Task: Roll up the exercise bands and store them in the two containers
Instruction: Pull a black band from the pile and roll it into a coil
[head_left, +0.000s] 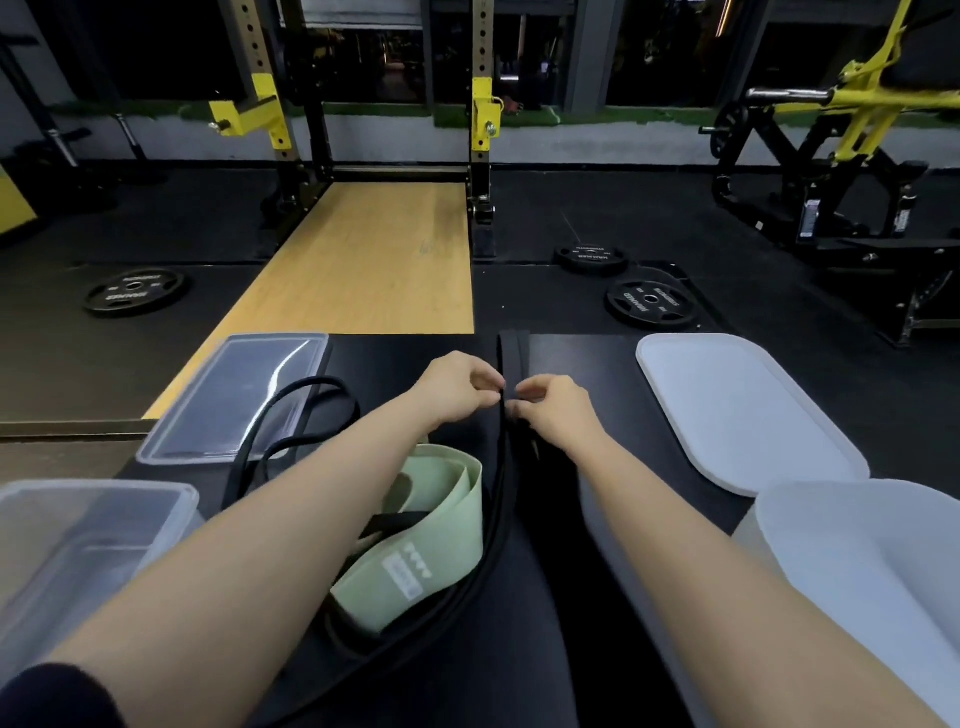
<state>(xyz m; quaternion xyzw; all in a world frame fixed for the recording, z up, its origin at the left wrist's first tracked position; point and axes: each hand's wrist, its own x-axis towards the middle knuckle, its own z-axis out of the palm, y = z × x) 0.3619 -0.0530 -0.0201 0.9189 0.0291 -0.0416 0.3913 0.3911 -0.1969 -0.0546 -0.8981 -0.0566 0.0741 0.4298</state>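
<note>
Both hands pinched the black band (511, 364) mid-worktop: left hand (457, 387) and right hand (550, 408) close together on it, seemingly flattening it to begin rolling. Next likely called for turning its far end inward tightly. Both containers (78, 525) looked unfilled.

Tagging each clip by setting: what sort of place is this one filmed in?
Almost certainly a gym's weights area. A black-and-yellow squat rack stands over a wooden lifting platform, black weight plates lie on dark rubber flooring, and a plate-loaded machine stands at the right.
</note>
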